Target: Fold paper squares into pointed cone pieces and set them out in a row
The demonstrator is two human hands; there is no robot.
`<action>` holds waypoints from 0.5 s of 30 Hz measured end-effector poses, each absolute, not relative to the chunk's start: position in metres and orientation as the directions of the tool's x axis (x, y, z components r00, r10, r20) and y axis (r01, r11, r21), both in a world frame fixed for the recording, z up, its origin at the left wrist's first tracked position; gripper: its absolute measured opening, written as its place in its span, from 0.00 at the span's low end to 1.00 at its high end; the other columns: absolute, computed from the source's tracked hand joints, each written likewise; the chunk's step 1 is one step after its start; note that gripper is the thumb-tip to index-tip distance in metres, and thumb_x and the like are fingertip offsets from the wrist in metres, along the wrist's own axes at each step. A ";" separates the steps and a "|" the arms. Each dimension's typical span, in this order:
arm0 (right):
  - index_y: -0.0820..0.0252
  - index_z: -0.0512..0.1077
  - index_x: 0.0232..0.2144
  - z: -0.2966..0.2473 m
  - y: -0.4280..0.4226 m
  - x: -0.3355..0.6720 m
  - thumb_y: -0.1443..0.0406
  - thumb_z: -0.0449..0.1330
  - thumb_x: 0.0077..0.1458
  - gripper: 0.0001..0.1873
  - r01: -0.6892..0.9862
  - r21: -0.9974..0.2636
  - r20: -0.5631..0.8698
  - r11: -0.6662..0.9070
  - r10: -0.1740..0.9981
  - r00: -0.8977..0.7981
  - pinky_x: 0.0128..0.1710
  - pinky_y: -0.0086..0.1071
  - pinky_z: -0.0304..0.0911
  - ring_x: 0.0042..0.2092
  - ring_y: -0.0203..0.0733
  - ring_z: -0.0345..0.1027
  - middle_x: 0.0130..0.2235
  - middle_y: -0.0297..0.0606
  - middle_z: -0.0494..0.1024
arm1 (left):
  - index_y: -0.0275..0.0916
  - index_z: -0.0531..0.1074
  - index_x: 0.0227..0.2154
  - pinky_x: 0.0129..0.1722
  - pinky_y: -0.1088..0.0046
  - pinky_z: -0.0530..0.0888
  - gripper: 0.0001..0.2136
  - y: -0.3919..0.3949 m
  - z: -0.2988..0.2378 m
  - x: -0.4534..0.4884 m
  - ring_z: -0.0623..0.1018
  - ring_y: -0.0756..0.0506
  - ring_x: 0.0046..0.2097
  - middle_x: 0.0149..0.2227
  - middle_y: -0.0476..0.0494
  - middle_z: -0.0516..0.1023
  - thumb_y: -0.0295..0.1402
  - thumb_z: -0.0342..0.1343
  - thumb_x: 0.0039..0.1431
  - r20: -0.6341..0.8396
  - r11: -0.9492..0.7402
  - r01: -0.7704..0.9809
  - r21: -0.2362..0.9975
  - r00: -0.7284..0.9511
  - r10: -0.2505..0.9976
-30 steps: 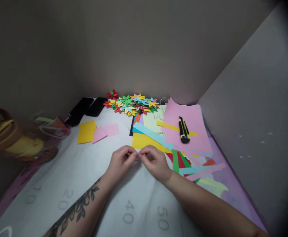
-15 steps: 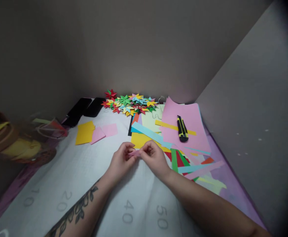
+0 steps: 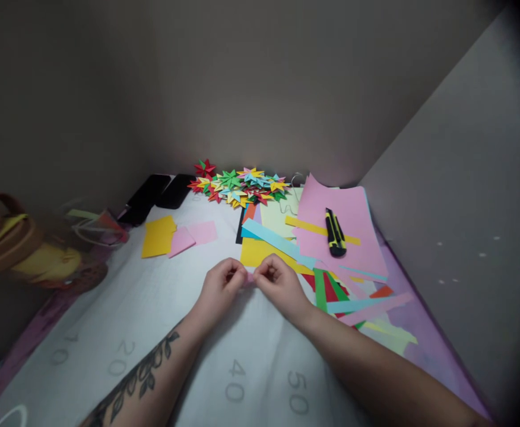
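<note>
Fingers point(image 3: 237, 274) of left hand point(image 3: 219, 292), right hand point(image 3: 283, 289) pinched on pink paper piece point(image 3: 250, 278); blurred clear container point(image 3: 102, 236) holds coloured strips point(image 3: 82, 214).

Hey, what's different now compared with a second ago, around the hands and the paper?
Little. The left hand and right hand kept pinching the small pink paper piece. Half a second ago it stuck out as a pointed sliver; now the fingertips have closed over it and only a bit shows. The utility knife, paper stars and loose coloured sheets stayed put.
</note>
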State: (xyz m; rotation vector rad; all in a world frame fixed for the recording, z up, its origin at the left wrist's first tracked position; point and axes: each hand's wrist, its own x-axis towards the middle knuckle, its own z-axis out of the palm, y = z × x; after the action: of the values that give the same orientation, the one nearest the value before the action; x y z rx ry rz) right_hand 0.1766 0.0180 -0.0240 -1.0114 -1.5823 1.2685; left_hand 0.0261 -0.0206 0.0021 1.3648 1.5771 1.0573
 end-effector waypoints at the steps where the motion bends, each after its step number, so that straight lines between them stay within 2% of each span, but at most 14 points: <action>1: 0.58 0.63 0.25 -0.025 0.019 0.177 0.68 0.59 0.48 0.06 0.066 -0.988 0.111 0.137 0.947 -0.302 0.28 0.28 0.61 0.28 0.35 0.64 0.25 0.29 0.68 | 0.37 0.68 0.25 0.27 0.77 0.65 0.08 -0.020 0.002 0.024 0.68 0.51 0.27 0.24 0.51 0.70 0.33 0.50 0.56 -0.039 0.084 0.322 0.943 -0.144 0.989; 6: 0.58 0.63 0.26 -0.025 0.023 0.178 0.66 0.61 0.48 0.09 0.002 -0.997 0.077 0.080 0.968 -0.240 0.27 0.27 0.60 0.27 0.34 0.64 0.25 0.29 0.68 | 0.38 0.67 0.25 0.28 0.78 0.65 0.07 -0.015 0.001 0.014 0.69 0.51 0.27 0.23 0.53 0.69 0.34 0.50 0.56 -0.024 0.082 0.283 0.956 -0.202 0.979; 10: 0.57 0.63 0.27 -0.023 0.026 0.178 0.64 0.61 0.49 0.08 -0.025 -0.994 0.107 0.105 0.980 -0.168 0.29 0.28 0.62 0.29 0.35 0.64 0.26 0.29 0.68 | 0.38 0.68 0.26 0.29 0.77 0.66 0.08 -0.016 0.000 0.014 0.69 0.51 0.28 0.24 0.52 0.70 0.35 0.50 0.57 0.018 0.051 0.320 0.946 -0.209 0.978; 15: 0.57 0.66 0.32 -0.026 0.024 0.177 0.64 0.60 0.49 0.07 0.000 -0.993 0.117 0.122 0.955 -0.272 0.29 0.29 0.63 0.30 0.35 0.65 0.29 0.31 0.70 | 0.38 0.75 0.28 0.32 0.75 0.70 0.06 -0.020 -0.003 0.023 0.74 0.49 0.31 0.29 0.48 0.77 0.33 0.55 0.54 0.026 0.025 0.380 0.925 -0.128 0.991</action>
State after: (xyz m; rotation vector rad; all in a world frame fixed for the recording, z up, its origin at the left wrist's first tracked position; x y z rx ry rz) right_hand 0.1766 0.0238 -0.0256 -0.9873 -1.4755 1.3062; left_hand 0.0233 -0.0197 -0.0028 1.4287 1.5963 1.0964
